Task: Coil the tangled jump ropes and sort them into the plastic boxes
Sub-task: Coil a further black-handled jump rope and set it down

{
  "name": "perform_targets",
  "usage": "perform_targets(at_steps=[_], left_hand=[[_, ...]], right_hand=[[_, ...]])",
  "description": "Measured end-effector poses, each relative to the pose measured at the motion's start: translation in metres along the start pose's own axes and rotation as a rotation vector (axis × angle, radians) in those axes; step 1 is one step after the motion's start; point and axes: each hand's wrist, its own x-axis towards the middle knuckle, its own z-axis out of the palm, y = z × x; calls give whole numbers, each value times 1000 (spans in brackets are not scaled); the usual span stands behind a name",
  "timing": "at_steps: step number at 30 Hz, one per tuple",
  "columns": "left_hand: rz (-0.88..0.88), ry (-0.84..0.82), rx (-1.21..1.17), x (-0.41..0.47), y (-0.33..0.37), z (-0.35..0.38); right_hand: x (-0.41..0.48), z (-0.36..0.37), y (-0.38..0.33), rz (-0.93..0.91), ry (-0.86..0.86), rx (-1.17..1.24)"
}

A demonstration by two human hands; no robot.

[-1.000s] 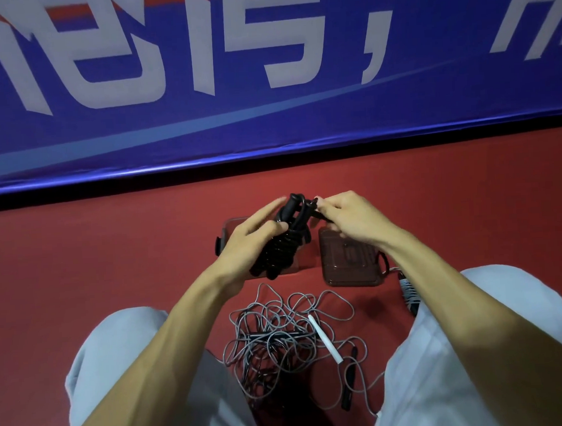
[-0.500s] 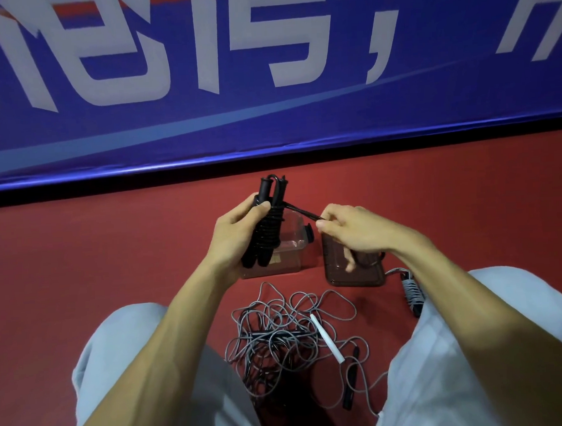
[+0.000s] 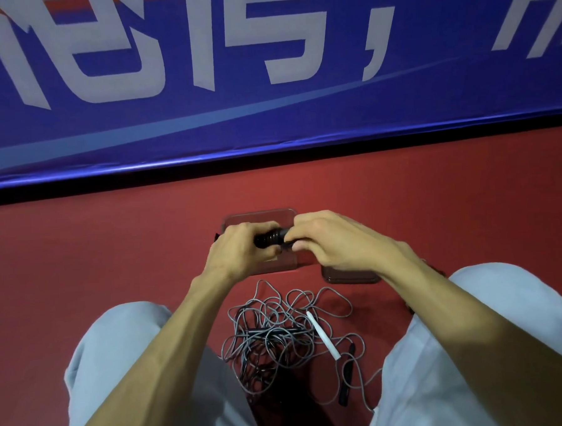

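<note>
A coiled black jump rope (image 3: 272,237) lies sideways between both hands, just over the clear plastic box (image 3: 257,218). My left hand (image 3: 239,251) grips the bundle from the left. My right hand (image 3: 333,239) pinches its right end, fingers curled. On the red floor between my knees lies a tangled grey jump rope (image 3: 273,333) with a white handle (image 3: 322,334) and a black handle (image 3: 346,375). The box's dark lid (image 3: 348,276) lies flat to the right, mostly hidden under my right hand.
A blue banner wall (image 3: 266,83) with white lettering stands close behind the box. My knees in pale trousers (image 3: 117,351) flank the tangle on both sides. Red floor (image 3: 80,256) spreads left and right.
The black bundle has turned from upright to sideways and come down over the box. My right hand has closed in from the stretched rope end onto the bundle.
</note>
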Motion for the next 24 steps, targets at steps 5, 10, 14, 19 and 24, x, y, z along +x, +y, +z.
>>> perform_targets(at_steps=[5, 10, 14, 19, 24], left_hand=[[201, -226, -15, -6, 5, 4], [209, -265, -246, -9, 4, -1], [76, -263, -533, -17, 20, -3], [-16, -194, -827, -18, 27, -5], [-158, -47, -1040, -14, 29, -7]], right_hand=[[6, 10, 4, 120, 235, -1], [13, 19, 19, 278, 375, 300], [14, 17, 23, 283, 400, 409], [12, 15, 34, 365, 392, 444], [10, 12, 36, 467, 299, 682]])
